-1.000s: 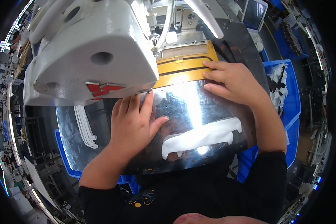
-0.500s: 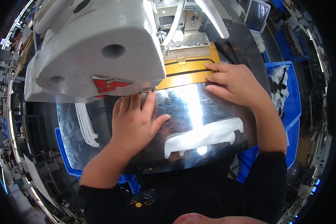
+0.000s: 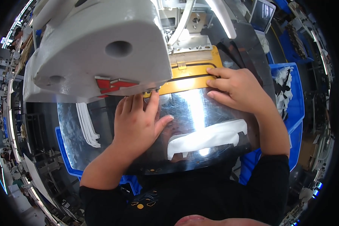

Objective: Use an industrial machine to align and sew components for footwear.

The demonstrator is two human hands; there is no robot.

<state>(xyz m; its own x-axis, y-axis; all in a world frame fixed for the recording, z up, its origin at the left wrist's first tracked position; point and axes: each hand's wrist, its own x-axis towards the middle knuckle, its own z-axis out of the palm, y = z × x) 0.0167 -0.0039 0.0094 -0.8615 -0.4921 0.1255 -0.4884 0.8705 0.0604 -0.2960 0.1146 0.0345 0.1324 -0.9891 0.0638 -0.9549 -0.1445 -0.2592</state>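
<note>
My left hand (image 3: 137,122) lies flat, fingers spread, on a shiny metal work plate (image 3: 192,113) just below the white head of a large sewing machine (image 3: 98,49). My right hand (image 3: 235,88) rests with its fingertips on the edge of a yellow template frame (image 3: 188,77) that sits under the machine's needle area. Neither hand grips anything. A white cut fabric piece (image 3: 207,137) lies on the plate near my body, between my forearms.
A stack of white cut strips (image 3: 87,126) lies on the plate to the left. A blue bin (image 3: 290,98) with white pieces stands at my right, another blue bin (image 3: 66,158) at the lower left. A monitor (image 3: 263,15) stands at the back right.
The view has shifted a little closer to the machine. Both hands have stayed on the plate and frame in almost the same places.
</note>
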